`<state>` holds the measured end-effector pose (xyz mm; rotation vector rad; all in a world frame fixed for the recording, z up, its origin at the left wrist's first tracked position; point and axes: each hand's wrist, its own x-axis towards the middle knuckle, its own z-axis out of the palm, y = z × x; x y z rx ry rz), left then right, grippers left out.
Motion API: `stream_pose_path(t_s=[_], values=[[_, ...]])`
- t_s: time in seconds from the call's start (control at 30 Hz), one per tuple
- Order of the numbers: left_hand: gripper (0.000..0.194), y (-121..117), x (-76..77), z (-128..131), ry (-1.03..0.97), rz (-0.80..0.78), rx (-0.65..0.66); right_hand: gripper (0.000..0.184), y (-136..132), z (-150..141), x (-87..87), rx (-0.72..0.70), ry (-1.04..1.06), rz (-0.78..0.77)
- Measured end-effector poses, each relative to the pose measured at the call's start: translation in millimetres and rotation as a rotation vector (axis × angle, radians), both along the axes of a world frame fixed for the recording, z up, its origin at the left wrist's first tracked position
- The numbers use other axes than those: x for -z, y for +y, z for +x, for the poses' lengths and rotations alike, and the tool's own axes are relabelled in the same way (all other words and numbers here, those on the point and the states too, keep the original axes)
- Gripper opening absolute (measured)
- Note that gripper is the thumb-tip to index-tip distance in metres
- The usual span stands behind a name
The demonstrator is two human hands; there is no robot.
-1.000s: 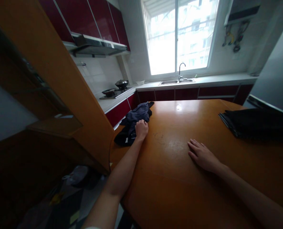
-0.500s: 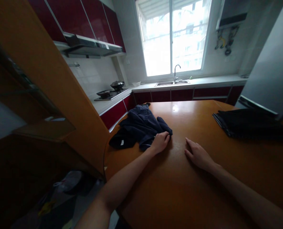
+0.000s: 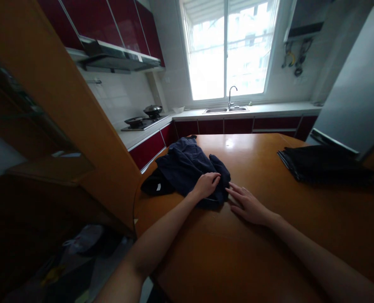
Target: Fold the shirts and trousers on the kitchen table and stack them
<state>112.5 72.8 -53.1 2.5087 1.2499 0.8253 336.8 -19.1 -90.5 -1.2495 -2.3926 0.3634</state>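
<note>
A rumpled dark blue garment (image 3: 189, 162) lies on the left part of the wooden table, with a black section and a small white label at its left end. Fingers curled, my left hand (image 3: 206, 185) grips the cloth near the garment's front right. My right hand (image 3: 245, 204) rests low over the tabletop just to the right, its fingers spread and the tips at the garment's right edge. Which kind of clothing it is, I cannot make out from the crumpled shape.
A folded black stack of cloth (image 3: 324, 164) sits on the table's (image 3: 256, 261) right side. A wooden cabinet (image 3: 88, 139) borders the table at left. Behind are the stove (image 3: 145, 123), a sink (image 3: 216, 110) and a grey fridge (image 3: 351, 88).
My right hand has moved left to the garment's edge. My left hand has shifted slightly left, and the garment's front right part now spreads farther toward me.
</note>
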Motion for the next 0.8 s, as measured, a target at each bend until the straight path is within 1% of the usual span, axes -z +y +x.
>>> stream_pose_path(t_s=[0.1, 0.2, 0.27, 0.33, 0.37, 0.43, 0.5, 0.57, 0.63, 0.7, 0.8], values=[[0.040, -9, 0.9, 7, -0.006, -0.053, 0.009, 0.064, -3, -4, -3.6, -0.066, -0.031, -0.036], [0.053, -18, 0.9, 12, 0.086, -0.024, 0.041, 0.061, -4, -5, -6.2, -0.100, -0.029, -0.053], [0.052, -20, 2.3, 14, 0.166, 0.013, 0.045, 0.053, -3, -4, -8.3, -0.124, 0.019, -0.050], [0.042, -20, 4.7, 15, 0.204, 0.012, 0.028, 0.042, -2, -2, -9.8, -0.109, 0.111, -0.049], [0.037, -19, 6.1, 16, 0.205, 0.004, 0.021, 0.038, -1, -1, -9.9, -0.070, 0.161, -0.047], [0.034, -16, 8.7, 17, 0.194, -0.011, 0.031, 0.034, 3, 1, -8.4, 0.062, 0.248, -0.031], [0.035, -16, 10.6, 19, 0.187, -0.021, 0.061, 0.033, 8, 5, -4.5, 0.219, 0.328, 0.004], [0.035, -20, 11.5, 22, 0.176, -0.031, 0.119, 0.033, 15, 10, 0.5, 0.339, 0.420, 0.030], [0.038, -28, 11.0, 26, 0.159, -0.045, 0.221, 0.035, 21, 16, 5.1, 0.421, 0.491, 0.044], [0.039, -42, 9.1, 32, 0.164, -0.071, 0.350, 0.037, 27, 22, 8.9, 0.481, 0.522, 0.049], [0.039, -66, 3.9, 41, 0.192, -0.147, 0.571, 0.039, 34, 31, 13.7, 0.529, 0.536, 0.037]])
